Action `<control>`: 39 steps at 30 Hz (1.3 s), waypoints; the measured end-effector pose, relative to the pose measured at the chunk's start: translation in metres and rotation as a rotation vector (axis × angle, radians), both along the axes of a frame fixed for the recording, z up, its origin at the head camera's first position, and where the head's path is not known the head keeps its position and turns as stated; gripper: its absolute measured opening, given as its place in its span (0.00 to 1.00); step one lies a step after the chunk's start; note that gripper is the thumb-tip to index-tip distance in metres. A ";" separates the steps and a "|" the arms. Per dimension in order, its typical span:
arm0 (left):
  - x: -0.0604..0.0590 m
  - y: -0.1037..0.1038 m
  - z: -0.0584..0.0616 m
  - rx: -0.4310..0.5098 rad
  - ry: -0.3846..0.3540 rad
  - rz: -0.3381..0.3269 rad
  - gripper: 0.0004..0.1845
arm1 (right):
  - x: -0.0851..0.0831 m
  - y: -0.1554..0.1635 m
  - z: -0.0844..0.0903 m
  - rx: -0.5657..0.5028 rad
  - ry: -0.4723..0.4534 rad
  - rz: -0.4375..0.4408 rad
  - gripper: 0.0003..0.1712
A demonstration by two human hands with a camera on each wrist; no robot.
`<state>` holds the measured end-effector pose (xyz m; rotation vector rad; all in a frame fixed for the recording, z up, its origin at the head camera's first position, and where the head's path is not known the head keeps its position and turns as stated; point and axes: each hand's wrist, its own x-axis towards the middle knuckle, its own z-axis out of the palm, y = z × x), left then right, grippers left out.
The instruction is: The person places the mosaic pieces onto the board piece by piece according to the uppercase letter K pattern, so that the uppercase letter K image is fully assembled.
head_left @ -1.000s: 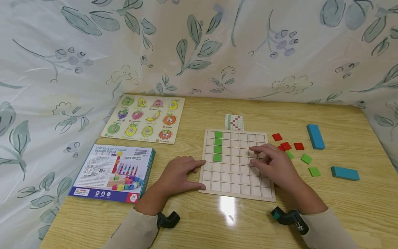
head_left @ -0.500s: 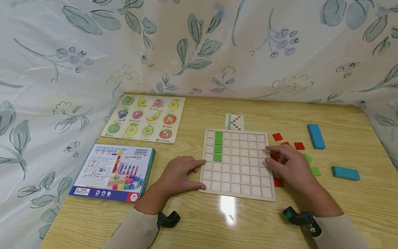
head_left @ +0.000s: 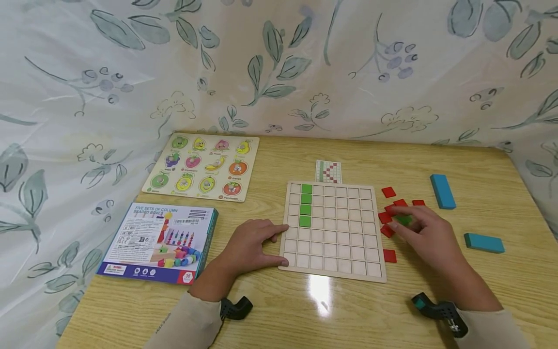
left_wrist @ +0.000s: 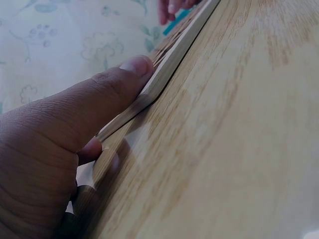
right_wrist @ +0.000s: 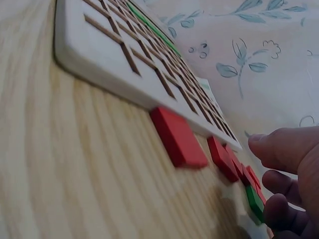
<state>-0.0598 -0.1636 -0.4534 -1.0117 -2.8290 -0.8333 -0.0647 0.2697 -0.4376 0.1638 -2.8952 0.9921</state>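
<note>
red tiles (head_left: 389, 220) crowding right board edge (head_left: 379, 232), bare table (head_left: 501, 291) beyond

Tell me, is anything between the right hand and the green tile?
Nothing visible. The right hand has its fingertips right at the green tile, with red tiles lying beside it, not in between.

The left hand (head_left: 250, 245) lies flat, fingers straight, thumb stretched forward. The right hand (head_left: 425, 232) reaches out palm down, its fingers (right_wrist: 286, 147) loosely bent. Both forearms wear pale sleeves.

"FIVE SETS OF COLUMN" on box (head_left: 158, 242)
</note>
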 end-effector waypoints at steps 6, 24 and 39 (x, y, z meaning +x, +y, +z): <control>0.000 0.001 0.001 -0.006 -0.006 0.002 0.39 | 0.002 0.008 0.000 0.033 -0.014 -0.052 0.24; 0.001 0.001 0.003 0.003 -0.006 0.002 0.39 | -0.003 0.010 0.000 0.102 -0.111 -0.132 0.27; 0.001 0.000 0.002 0.015 0.008 -0.001 0.39 | -0.005 0.009 0.002 0.096 -0.118 -0.129 0.25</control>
